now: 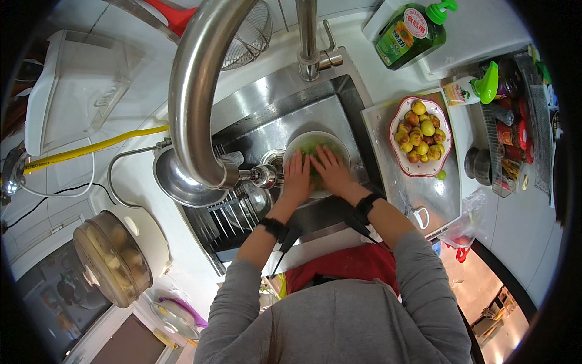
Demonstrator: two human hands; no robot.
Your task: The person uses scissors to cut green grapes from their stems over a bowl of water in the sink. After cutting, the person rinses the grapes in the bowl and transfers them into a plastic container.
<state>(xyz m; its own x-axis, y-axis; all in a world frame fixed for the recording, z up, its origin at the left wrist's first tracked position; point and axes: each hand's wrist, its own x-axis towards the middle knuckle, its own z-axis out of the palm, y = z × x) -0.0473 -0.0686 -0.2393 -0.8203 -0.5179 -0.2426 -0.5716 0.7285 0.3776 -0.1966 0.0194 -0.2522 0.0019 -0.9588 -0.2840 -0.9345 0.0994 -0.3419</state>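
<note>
Both hands are inside a pale round bowl that stands in the stainless steel sink. My left hand lies flat with its fingers pointing away from me. Beside it my right hand is spread over the bowl's right half, slightly blurred. Green pieces, apparently fruit or vegetable, show between and beyond the fingers; the palms hide most of them. Whether either hand grips any of them is not clear. Left of the bowl, the faucet's spray head hangs over the drain.
A scalloped plate of jujubes rests on a steel board at right, near white-handled scissors. A metal bowl and dish rack occupy the sink's left. A soap bottle and steamer stand on the counter.
</note>
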